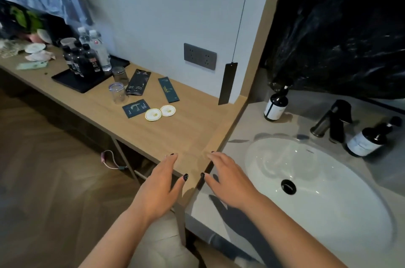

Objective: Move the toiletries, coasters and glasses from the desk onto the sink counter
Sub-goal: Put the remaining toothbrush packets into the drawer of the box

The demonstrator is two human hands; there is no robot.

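Note:
On the wooden desk (188, 131) lie three dark toiletry packets: a long pouch (138, 81), a slim sachet (168, 89) and a square one (135, 108). Two round white coasters (153, 114) (168, 110) sit beside the square packet. Two clear glasses stand upside down, one nearer (118, 93) and one behind it (120, 75). The grey sink counter (241, 134) adjoins the desk on the right. My left hand (161, 186) hovers open over the desk's near corner. My right hand (228, 182) is open above the counter's near edge. Both hold nothing.
A black tray (72, 80) carries dark and clear bottles at the desk's left. Two dark pump bottles (276, 105) (370, 139) and a black tap (335, 123) stand around the white basin (317, 191). A pendant lamp's tag (228, 83) hangs over the desk's right end.

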